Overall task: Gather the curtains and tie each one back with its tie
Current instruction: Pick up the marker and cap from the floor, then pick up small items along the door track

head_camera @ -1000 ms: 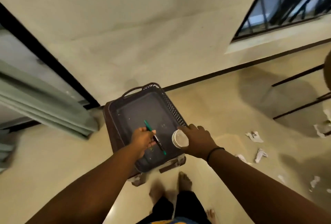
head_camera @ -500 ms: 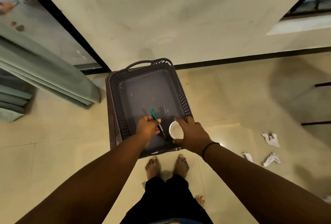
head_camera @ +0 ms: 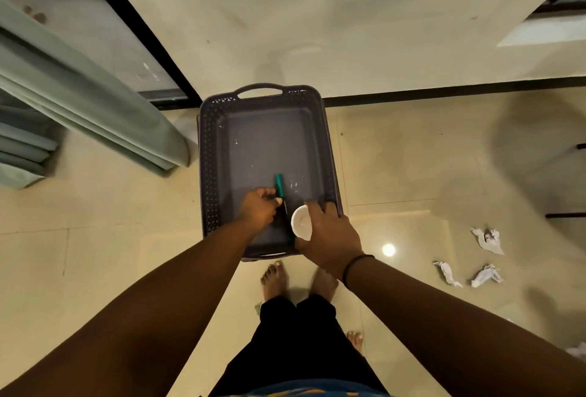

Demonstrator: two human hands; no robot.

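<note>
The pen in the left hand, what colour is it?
Green and black pen, seen in the head view.

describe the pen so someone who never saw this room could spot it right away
Find the dark plastic basket on the floor by the wall, with a green curtain to its left. Over its near end the left hand grips the pen. It is the only thin teal stick there, unlike the round white lid held in the right hand beside it.

Glossy beige tile floor [head_camera: 396, 174] here. A dark perforated basket [head_camera: 209, 155] sits on it, under both hands (bare feet just behind). Three crumpled paper scraps [head_camera: 486, 239] lie off to the right of the right hand [head_camera: 329, 238], well apart from it.
</note>
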